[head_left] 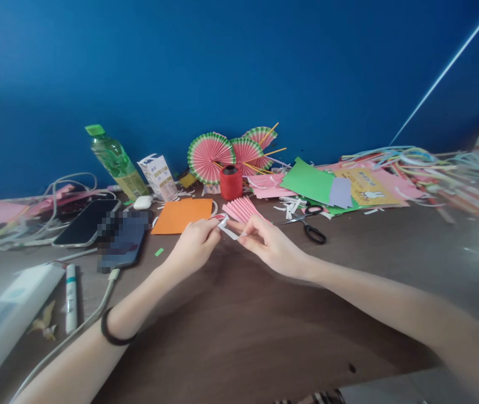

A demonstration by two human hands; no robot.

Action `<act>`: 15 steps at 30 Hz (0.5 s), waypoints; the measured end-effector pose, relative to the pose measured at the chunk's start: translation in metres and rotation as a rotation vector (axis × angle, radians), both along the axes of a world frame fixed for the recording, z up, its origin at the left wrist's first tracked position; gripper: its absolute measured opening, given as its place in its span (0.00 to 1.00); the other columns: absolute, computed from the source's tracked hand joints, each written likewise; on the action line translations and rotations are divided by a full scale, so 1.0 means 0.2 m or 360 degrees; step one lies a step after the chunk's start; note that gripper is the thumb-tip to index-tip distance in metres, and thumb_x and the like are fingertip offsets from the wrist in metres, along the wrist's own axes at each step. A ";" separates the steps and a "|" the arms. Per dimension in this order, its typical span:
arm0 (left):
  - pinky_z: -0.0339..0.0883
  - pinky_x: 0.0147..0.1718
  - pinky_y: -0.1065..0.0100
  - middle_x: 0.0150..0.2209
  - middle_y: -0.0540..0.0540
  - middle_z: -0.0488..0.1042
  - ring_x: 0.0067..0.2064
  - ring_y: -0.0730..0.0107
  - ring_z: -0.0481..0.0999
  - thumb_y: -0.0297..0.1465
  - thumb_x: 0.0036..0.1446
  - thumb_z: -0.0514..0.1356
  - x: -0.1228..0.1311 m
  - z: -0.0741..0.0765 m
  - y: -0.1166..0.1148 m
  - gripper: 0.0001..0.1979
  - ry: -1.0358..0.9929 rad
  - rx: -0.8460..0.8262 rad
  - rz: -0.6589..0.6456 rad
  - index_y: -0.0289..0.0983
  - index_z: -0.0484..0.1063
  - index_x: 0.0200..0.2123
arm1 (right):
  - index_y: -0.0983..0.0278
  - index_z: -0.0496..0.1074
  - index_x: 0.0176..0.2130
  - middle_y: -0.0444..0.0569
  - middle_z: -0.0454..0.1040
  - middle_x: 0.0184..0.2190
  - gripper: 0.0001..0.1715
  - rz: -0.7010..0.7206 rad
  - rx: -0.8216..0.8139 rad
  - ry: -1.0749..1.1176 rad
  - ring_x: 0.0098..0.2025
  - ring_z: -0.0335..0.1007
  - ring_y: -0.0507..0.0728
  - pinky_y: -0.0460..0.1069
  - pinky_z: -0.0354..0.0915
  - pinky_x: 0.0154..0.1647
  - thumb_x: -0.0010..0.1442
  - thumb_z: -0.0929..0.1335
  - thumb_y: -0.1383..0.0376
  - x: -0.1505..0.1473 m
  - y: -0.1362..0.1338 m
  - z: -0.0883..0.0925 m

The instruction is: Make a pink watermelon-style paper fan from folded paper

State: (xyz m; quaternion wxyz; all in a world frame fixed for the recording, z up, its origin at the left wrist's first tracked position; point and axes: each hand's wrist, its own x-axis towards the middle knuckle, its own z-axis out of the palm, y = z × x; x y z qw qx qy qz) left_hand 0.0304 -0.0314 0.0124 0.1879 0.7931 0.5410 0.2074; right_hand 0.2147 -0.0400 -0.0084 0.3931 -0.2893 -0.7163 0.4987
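A narrow white strip [229, 231], which looks like tape, stretches between my two hands. My left hand [197, 242] is closed on its left end, where a small curved white and red piece shows at the fingertips. With thumb and fingers pinched, my right hand [270, 244] grips the other end. Just behind the fingers lies a pink pleated paper [244, 210], partly covered by my right hand. An orange paper sheet [183, 216] rests beyond my left hand. Black-handled scissors [314, 227] lie open to the right of my right hand.
Beyond the hands stand a red thread spool [231, 183] and watermelon-coloured paper fans [210, 157]. Green paper [306, 182] and scraps lie at right. At left are a green-capped bottle [119, 163], a carton [158, 177], phones [87, 221], a marker [71, 297] and cables.
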 end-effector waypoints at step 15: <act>0.56 0.28 0.71 0.21 0.53 0.57 0.25 0.73 0.58 0.33 0.53 0.46 -0.02 -0.03 0.02 0.12 -0.0755 -0.0306 -0.0059 0.37 0.56 0.19 | 0.61 0.55 0.27 0.50 0.74 0.42 0.15 0.0097 -0.0224 0.0318 0.58 0.60 0.58 0.57 0.54 0.57 0.59 0.64 0.57 0.03 0.02 0.02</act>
